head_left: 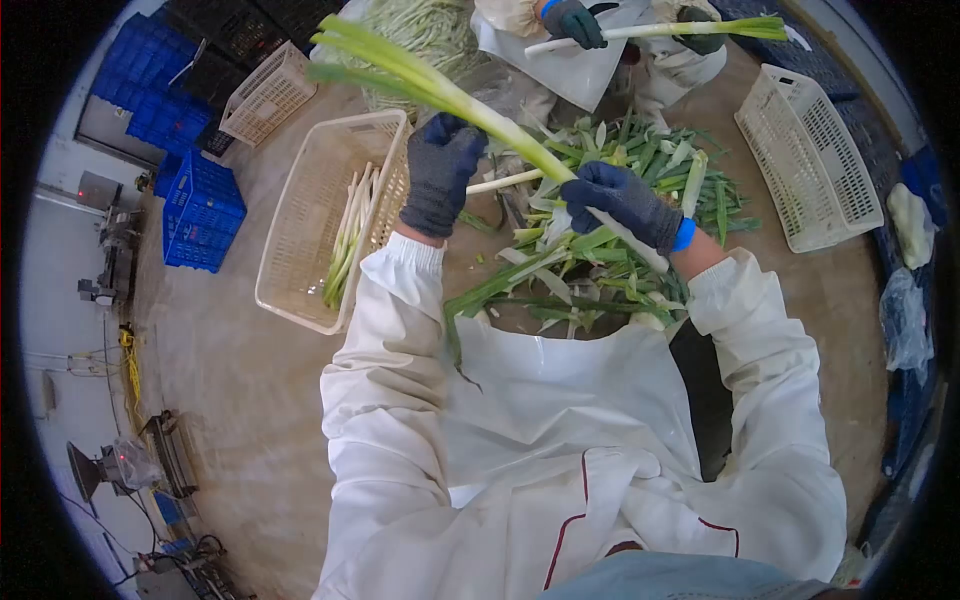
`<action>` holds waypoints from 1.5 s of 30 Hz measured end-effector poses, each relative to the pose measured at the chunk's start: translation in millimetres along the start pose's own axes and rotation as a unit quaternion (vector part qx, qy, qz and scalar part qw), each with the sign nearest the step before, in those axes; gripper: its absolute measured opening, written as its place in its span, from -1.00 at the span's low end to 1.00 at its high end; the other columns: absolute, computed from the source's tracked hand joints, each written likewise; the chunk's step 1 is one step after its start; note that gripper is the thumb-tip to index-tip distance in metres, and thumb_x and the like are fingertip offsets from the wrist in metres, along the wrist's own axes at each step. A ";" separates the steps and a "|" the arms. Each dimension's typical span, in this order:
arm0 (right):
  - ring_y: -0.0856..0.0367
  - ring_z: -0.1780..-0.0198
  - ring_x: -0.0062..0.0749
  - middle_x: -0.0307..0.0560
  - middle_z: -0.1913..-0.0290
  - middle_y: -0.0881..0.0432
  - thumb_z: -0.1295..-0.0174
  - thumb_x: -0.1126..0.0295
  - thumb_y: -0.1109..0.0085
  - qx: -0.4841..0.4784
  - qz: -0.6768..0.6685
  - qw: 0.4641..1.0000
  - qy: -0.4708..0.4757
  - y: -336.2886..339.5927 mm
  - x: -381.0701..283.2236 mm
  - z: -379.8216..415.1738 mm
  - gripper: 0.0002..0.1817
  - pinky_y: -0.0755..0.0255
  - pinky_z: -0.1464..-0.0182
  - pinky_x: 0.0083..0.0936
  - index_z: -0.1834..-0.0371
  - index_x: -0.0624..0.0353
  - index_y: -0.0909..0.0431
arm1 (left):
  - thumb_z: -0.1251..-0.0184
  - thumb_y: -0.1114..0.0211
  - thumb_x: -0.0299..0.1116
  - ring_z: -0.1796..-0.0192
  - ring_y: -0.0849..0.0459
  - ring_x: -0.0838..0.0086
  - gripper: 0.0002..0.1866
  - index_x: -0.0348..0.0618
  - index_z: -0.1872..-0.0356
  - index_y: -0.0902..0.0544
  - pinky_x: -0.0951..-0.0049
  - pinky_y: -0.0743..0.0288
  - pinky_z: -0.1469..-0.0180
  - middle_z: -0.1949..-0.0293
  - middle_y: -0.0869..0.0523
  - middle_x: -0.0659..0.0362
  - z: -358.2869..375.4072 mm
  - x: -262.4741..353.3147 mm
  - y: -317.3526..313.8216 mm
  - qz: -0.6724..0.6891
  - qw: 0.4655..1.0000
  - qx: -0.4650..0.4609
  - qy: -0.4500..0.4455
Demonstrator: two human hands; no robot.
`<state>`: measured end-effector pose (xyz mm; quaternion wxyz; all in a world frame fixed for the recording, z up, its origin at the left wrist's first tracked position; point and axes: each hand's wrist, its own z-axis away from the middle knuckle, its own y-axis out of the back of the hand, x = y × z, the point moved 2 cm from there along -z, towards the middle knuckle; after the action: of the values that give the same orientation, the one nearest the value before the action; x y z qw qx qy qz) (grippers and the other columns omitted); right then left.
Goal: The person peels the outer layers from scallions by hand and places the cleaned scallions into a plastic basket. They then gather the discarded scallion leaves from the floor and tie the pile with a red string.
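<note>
A long leek [500,128] slants across the view, green leaves at upper left and white end at lower right. My right hand [625,205], in a dark glove, is wrapped around its pale shaft. My left hand [445,170], also gloved, has its fingers curled at the leek's green part, against its lower edge; the fingertips are partly hidden. Just right of my left hand, a thin white stalk [505,181] reaches toward the leek. Beneath my hands lies a heap of leek leaves and trimmings [590,265].
A cream crate [283,262] with several trimmed leeks [350,230] stands left. Another cream crate [800,205] is at right. Opposite, a co-worker's gloved hands [575,22] hold a leek [650,30] near a pale green pile [420,35]. Blue crates [203,215] stand far left.
</note>
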<state>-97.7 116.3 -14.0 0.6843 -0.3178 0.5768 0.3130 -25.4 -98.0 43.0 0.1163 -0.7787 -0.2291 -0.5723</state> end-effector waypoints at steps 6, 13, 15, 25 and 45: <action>-0.39 0.75 -0.63 -0.21 0.64 -0.50 -0.37 -0.02 0.12 -0.092 -0.072 0.990 -0.080 -3.8 -23.1 26.1 -0.47 -0.28 0.73 -0.69 0.39 0.26 -0.58 | -0.21 -0.20 -0.48 0.48 -0.54 0.66 -0.86 -0.23 0.24 -0.66 0.67 -0.35 0.48 0.45 -0.66 0.28 -21.2 -12.8 23.7 -0.003 0.997 0.081 -0.006; -0.35 0.79 -0.64 -0.25 0.70 -0.46 -0.37 -0.09 0.18 -0.034 -0.036 0.994 -0.097 -5.3 -31.9 29.2 -0.41 -0.23 0.76 -0.69 0.44 0.24 -0.57 | -0.23 -0.22 -0.51 0.11 -0.59 0.54 -0.59 -0.26 -0.14 -0.49 0.57 -0.46 0.01 0.10 -0.63 0.17 -12.7 -24.6 6.5 -0.012 0.991 -0.125 0.040; -0.36 0.77 -0.66 -0.27 0.70 -0.46 -0.37 -0.07 0.14 -0.001 -0.002 0.996 -0.092 -3.8 -32.6 28.9 -0.45 -0.24 0.72 -0.70 0.44 0.21 -0.56 | -0.23 -0.22 -0.49 0.08 -0.58 0.54 -0.55 -0.27 -0.17 -0.46 0.58 -0.45 -0.02 0.08 -0.63 0.16 -1.4 -11.3 -5.3 0.085 0.982 -0.154 0.061; -0.58 0.49 -0.11 0.00 0.47 -0.59 -0.18 0.09 -0.23 0.225 0.442 0.831 0.251 6.9 -16.5 21.9 -0.67 -0.43 0.42 -0.30 0.26 0.15 -0.60 | -0.41 -0.04 -0.10 0.49 -0.54 0.53 -0.52 -0.38 -0.05 -0.53 0.57 -0.39 0.46 0.46 -0.61 0.09 -7.4 8.3 1.7 0.215 0.969 -0.069 0.099; -0.20 0.91 -0.63 -0.23 0.86 -0.36 -0.40 -0.15 0.33 -0.208 -0.152 0.956 -0.140 -3.8 -11.3 41.5 -0.27 -0.17 0.84 -0.66 0.47 0.35 -0.57 | -0.01 -0.32 -0.47 0.32 -0.68 0.26 -0.88 -0.16 0.37 -0.66 0.34 -0.55 0.25 0.38 -0.68 0.10 -32.4 -21.4 85.0 -0.327 0.914 0.128 -0.205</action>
<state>-71.8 146.4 3.0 0.7164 -0.4904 0.3421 0.3595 -16.0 -191.0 40.0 -0.0281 -0.7391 -0.5605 -0.3726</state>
